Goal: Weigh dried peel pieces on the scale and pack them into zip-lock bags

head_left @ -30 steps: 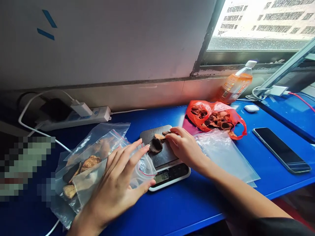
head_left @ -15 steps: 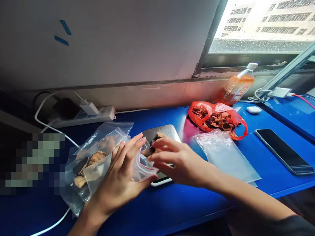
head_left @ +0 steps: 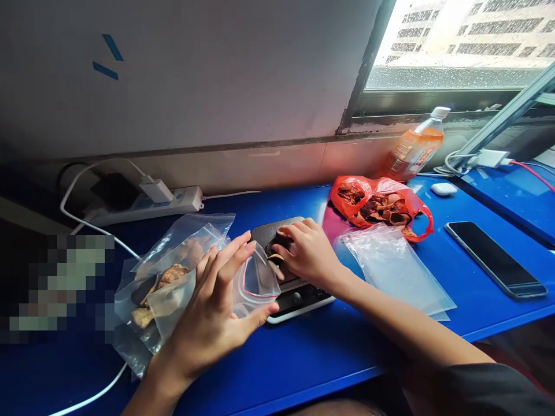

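My left hand [head_left: 212, 309] holds a clear zip bag [head_left: 259, 286], its thumb and fingers spread so that the bag's red-lined mouth gapes toward the right. My right hand [head_left: 313, 253] is closed on dark, curled pieces of dried peel [head_left: 276, 261], pale on one edge, just at that mouth. Under both sits a kitchen scale [head_left: 299, 300] with a metal plate and a dark front panel, partly covered by my right hand and the bag. Left of my left hand lie filled zip bags [head_left: 167, 277] with brown dried pieces inside.
Beyond the scale, a red plastic bag [head_left: 427, 228] holds more dried peel. Flat zip bags [head_left: 399, 268] lie before it, with a phone [head_left: 494, 260] and a small white case [head_left: 444, 189] to the right. An orange drink bottle [head_left: 418, 144] and a power strip [head_left: 186, 199] stand along the wall.
My right hand has moved back and slightly right, from the bag's mouth to the peel over the scale plate. More of the scale's front panel shows. My left hand keeps its hold on the bag.
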Demonstrator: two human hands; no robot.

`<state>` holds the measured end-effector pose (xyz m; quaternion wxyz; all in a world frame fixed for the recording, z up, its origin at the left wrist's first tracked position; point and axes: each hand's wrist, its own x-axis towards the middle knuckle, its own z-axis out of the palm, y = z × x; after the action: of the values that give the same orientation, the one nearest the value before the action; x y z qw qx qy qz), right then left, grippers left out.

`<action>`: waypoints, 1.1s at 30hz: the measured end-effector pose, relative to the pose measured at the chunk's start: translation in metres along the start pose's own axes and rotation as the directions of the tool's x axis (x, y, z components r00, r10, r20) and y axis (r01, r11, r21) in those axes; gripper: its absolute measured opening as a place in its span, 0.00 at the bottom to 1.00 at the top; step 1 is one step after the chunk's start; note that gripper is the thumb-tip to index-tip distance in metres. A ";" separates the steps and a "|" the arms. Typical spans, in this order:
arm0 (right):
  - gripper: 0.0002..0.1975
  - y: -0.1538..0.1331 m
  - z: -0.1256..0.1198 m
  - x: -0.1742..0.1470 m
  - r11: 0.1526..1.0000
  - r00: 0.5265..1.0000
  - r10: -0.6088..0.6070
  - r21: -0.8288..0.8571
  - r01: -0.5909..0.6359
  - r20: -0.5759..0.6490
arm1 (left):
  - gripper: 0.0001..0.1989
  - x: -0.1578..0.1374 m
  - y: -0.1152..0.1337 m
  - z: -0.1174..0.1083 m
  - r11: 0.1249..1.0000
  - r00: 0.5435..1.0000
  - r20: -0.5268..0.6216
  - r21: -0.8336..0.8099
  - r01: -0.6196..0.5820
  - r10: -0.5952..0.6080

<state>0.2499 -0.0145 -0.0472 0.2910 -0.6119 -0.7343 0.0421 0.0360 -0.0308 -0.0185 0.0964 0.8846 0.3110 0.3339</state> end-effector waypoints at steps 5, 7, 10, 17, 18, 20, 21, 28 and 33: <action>0.09 0.003 0.009 0.003 1.000 0.999 0.018 -0.012 -0.018 -0.034 | 0.44 0.000 -0.003 0.001 1.000 1.000 -0.010 -0.017 0.020 -0.020; 0.09 0.006 0.004 0.002 0.997 0.993 0.034 0.068 -0.026 -0.113 | 0.44 0.000 -0.004 0.003 1.000 1.000 -0.004 0.003 0.028 -0.028; 0.09 0.005 -0.011 -0.001 0.967 0.971 0.052 0.254 0.009 -0.232 | 0.45 -0.001 -0.006 0.008 0.997 0.999 0.017 0.058 0.050 -0.051; 0.03 -0.032 -0.030 -0.003 0.898 0.958 -0.287 0.346 0.271 -0.006 | 0.46 -0.005 -0.010 0.017 0.999 0.999 -0.005 -0.002 0.038 -0.038; 0.04 -0.034 -0.030 -0.002 0.870 0.943 -0.334 0.386 0.307 0.001 | 0.45 -0.005 -0.011 0.017 0.999 0.999 -0.021 -0.013 0.039 -0.039; 0.06 -0.035 -0.031 -0.001 0.828 0.931 -0.356 0.436 0.352 -0.076 | 0.45 -0.005 -0.012 0.015 0.998 0.997 -0.063 -0.039 0.046 -0.048; 0.07 -0.033 -0.032 -0.003 0.829 0.932 -0.337 0.428 0.360 -0.132 | 0.46 -0.005 -0.013 0.014 0.997 0.995 -0.084 -0.056 0.054 -0.058; 0.06 -0.012 -0.024 -0.035 0.922 0.940 -0.337 0.220 0.319 0.049 | 0.49 -0.004 -0.010 0.003 0.983 0.985 -0.147 -0.170 0.067 -0.093; 0.09 0.002 -0.020 -0.030 0.931 0.976 -0.219 0.293 0.216 -0.024 | 0.50 -0.005 -0.006 0.007 0.982 0.990 -0.129 -0.183 0.037 -0.062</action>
<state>0.2635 -0.0478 -0.0423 0.3782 -0.4768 -0.7842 0.1210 0.0345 -0.0290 -0.0292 0.1632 0.8398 0.3073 0.4168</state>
